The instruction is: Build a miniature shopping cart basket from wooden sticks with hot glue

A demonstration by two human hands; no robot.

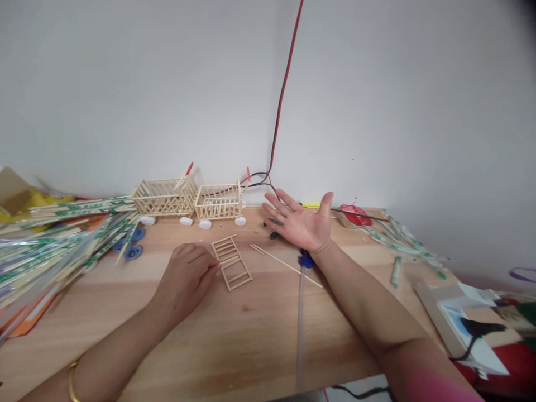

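My left hand [188, 273] rests on the wooden table [234, 340] with its fingers curled, the fingertips touching the edge of a small ladder-like frame of thin sticks [231, 262]. My right hand [299, 222] is raised palm up with the fingers spread and nothing in it, above the back of the table. A long thin stick [285, 263] lies between the frame and my right wrist. Two small stick-built carts with white wheels [190, 201] stand against the wall.
A heap of stick wrappers and packets [54, 240] covers the left side, with blue bottle caps [132, 245] beside it. A red and black cable [280, 106] hangs down the wall. A translucent tube [300, 318], a tape roll [354, 216], and papers [464, 324] lie to the right.
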